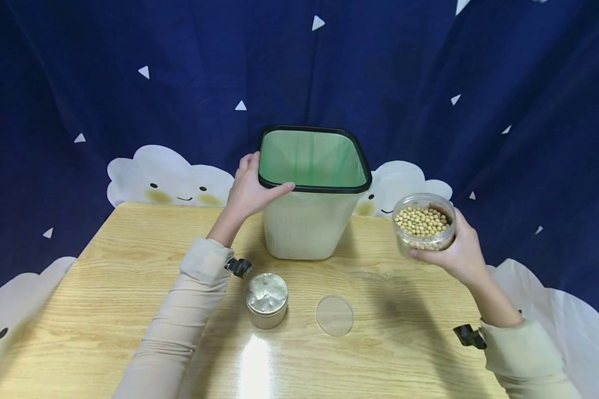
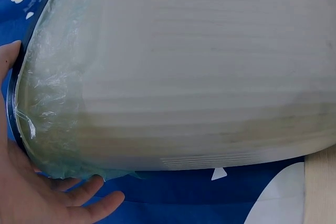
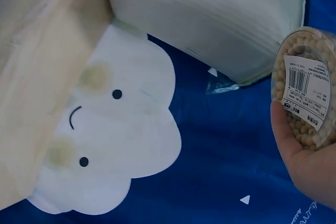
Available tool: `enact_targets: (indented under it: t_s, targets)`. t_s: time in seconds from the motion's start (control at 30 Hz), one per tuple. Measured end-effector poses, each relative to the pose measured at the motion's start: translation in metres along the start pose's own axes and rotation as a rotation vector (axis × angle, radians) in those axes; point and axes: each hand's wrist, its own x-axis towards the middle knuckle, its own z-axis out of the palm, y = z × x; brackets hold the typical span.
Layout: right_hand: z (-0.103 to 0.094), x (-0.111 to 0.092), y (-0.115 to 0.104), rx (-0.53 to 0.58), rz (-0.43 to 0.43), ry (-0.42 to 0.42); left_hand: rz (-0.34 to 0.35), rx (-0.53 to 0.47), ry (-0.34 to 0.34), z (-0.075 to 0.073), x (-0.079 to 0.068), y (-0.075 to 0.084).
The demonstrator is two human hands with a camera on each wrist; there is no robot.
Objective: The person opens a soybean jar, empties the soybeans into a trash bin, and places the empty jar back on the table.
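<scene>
A white trash bin [image 1: 306, 227] with a black rim and a green bag lining stands upright at the back of the table. My left hand [image 1: 252, 188] holds its front left rim corner, thumb along the front and fingers round the side. In the left wrist view, the green liner [image 2: 58, 72] folds over the outside of the bin. To the right of the bin, my right hand [image 1: 461, 255] grips a clear plastic jar [image 1: 403, 238] with its mouth tipped toward the head camera. Round beige beans [image 1: 421, 221] fill much of it. A barcode label [image 3: 307, 90] covers part of its base.
A silver-topped round tin [image 1: 267, 293] stands on the wooden table [image 1: 130, 266] in front of the bin. Right of it lies a clear round lid [image 1: 335, 316]. Behind the table hangs a dark blue curtain [image 1: 189, 66] with white clouds.
</scene>
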Motion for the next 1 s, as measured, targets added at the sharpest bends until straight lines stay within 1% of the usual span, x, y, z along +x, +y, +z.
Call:
enact_targets:
  t_s: [0.13, 0.37, 0.7, 0.87, 1.0]
  targets:
    - [-0.006, 0.013, -0.004, 0.000, 0.014, 0.001, 0.002, -0.002, 0.001, 0.001, 0.000, 0.001]
    - [-0.014, 0.032, -0.014, -0.004, 0.060, -0.027, 0.006, -0.006, 0.001, 0.002, 0.002, 0.001]
    - [-0.014, 0.063, -0.023, 0.097, 0.021, -0.009, 0.006, -0.024, 0.018, 0.005, -0.001, -0.007]
    - [-0.012, 0.077, -0.030, 0.115, 0.010, -0.012, -0.001, -0.024, 0.017, 0.007, -0.003, -0.007]
    - [-0.012, 0.089, -0.035, 0.108, 0.010, -0.020, 0.000, -0.024, 0.014, 0.009, -0.004, -0.006]
